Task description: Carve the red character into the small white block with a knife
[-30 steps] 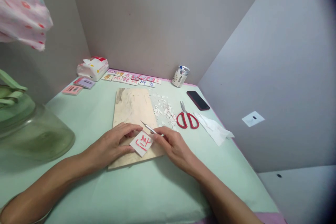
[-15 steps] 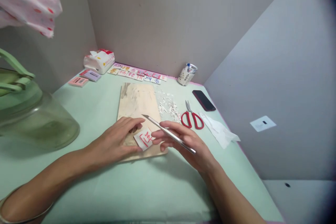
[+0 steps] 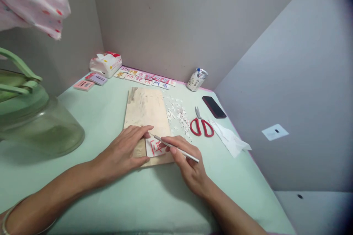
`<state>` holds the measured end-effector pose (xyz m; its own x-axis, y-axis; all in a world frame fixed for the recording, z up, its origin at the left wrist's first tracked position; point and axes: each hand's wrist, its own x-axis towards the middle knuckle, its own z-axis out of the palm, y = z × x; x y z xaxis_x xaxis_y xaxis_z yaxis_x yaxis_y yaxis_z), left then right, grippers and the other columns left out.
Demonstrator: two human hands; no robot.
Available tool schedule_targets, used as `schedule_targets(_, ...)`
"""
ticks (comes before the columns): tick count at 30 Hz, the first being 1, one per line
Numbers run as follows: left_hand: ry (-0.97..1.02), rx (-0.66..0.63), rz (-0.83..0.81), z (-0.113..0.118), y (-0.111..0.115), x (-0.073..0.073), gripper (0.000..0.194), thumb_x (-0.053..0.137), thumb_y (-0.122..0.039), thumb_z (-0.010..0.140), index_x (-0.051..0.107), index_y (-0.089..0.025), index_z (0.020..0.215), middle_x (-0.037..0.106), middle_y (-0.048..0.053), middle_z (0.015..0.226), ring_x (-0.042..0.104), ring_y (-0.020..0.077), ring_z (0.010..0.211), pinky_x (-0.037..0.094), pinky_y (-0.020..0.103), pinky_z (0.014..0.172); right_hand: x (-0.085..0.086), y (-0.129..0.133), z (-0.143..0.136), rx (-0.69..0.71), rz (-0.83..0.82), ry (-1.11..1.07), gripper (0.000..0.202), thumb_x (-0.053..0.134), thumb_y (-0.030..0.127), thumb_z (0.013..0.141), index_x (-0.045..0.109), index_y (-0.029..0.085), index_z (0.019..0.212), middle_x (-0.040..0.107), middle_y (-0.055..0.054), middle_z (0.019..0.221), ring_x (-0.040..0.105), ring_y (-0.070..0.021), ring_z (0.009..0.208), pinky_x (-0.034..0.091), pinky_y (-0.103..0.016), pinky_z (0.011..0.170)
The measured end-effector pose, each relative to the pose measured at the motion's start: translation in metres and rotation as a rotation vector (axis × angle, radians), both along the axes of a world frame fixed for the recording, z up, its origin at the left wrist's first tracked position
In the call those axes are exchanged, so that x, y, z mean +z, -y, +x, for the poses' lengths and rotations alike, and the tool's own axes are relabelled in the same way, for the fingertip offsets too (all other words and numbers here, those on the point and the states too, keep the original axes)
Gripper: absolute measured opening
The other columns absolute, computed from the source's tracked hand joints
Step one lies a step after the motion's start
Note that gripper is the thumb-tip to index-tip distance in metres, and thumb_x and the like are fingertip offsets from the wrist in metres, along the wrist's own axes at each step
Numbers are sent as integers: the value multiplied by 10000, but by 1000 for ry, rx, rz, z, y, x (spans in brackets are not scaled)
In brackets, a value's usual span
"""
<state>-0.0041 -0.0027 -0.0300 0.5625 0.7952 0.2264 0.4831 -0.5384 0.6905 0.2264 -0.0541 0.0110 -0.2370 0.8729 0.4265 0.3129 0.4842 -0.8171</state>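
In my right hand (image 3: pixel 189 158) is a slim silver craft knife (image 3: pixel 179 149), held like a pen between thumb and fingers. Its tip points left, close to the upper edge of a flat white block (image 3: pixel 151 148) marked with a red character. My left hand (image 3: pixel 125 145) steadies this block at its left side, thumb at the lower corner and fingers by the upper edge. Under the block lies a wooden board (image 3: pixel 146 108), its face scuffed dark at the far left corner. My right fingers hide part of the block.
White shavings (image 3: pixel 180 117) lie right of the board, beside red-handled scissors (image 3: pixel 202 126), a phone (image 3: pixel 214 107) and a crumpled tissue (image 3: pixel 231 141). Behind are lettered blocks (image 3: pixel 146 78), a can (image 3: pixel 197 79) and a tissue pack (image 3: pixel 106 64). A large green-lidded jar (image 3: pixel 52 128) stands left.
My right hand has turned the craft knife into a pen grip and lowered it to the block. The block now sits straighter and slightly further right; my left hand stays beside it.
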Motion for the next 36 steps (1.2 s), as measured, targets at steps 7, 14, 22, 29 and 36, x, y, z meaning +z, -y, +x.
schedule_targets(7,17,0,-40,0,-1,2,656,670,-304,843,418,-259,1448,621,64,1238,557,295,1199,448,469,1048,-3,1,-10,-137,179,196,107,584,128,940,593,201,862,623,-8,772,583,-156,709,452,-286,662)
schedule_targets(14,33,6,-48,0,-3,2,643,667,-312,832,431,-257,1428,634,64,1229,568,293,1191,452,467,1051,-6,0,-15,-134,190,314,134,557,112,926,544,212,838,590,1,753,541,-159,684,416,-301,669)
schedule_targets(22,44,6,-46,1,-3,2,641,669,-302,822,439,-256,1419,638,57,1220,574,287,1189,452,467,1058,-8,-1,-17,-162,195,343,176,548,96,922,498,219,806,557,14,726,504,-152,662,381,-297,656)
schedule_targets(29,47,7,-46,1,-3,2,638,671,-317,823,449,-247,1417,639,60,1215,573,285,1185,453,466,1061,-9,0,-20,-166,251,375,185,540,106,943,490,217,803,558,7,720,500,-155,661,374,-302,658)
schedule_targets(36,62,16,-34,1,-2,1,621,663,-329,824,457,-254,1405,649,66,1202,573,297,1181,454,477,1056,-13,0,-21,-169,326,402,200,510,102,953,474,223,797,548,-3,699,481,-169,658,359,-321,660)
